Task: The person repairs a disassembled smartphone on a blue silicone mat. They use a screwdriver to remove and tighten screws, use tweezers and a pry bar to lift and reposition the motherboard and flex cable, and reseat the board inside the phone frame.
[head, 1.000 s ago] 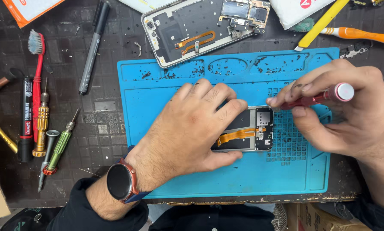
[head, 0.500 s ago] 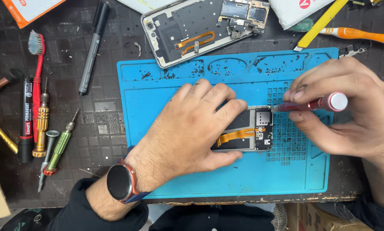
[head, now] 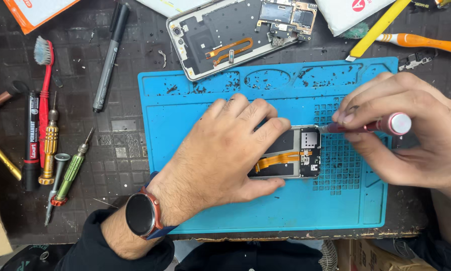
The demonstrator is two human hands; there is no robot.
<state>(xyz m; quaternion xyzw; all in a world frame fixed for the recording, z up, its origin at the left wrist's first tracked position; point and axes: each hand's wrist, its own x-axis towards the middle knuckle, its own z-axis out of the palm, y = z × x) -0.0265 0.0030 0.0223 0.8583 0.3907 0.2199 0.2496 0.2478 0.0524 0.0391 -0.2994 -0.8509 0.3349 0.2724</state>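
Two hands work over one opened phone (head: pixel 291 153) lying flat on the blue mat (head: pixel 195 211), its long axis running left to right. Far left on the bench (head: pixel 125 135) lie small screwdrivers (head: pixel 72 170) and a toothbrush (head: pixel 43 55), well apart. The left hand (head: pixel 220 155) presses palm-down on the phone's left part, fingers spread, gripping nothing. The exposed right end, with its orange ribbon cable (head: pixel 278 159), faces the right hand (head: pixel 411 130), which pinches a red-handled screwdriver (head: pixel 371 125), tip touching the phone's upper right corner. Bare mat lies below; a second opened phone (head: pixel 235 35) sits above.
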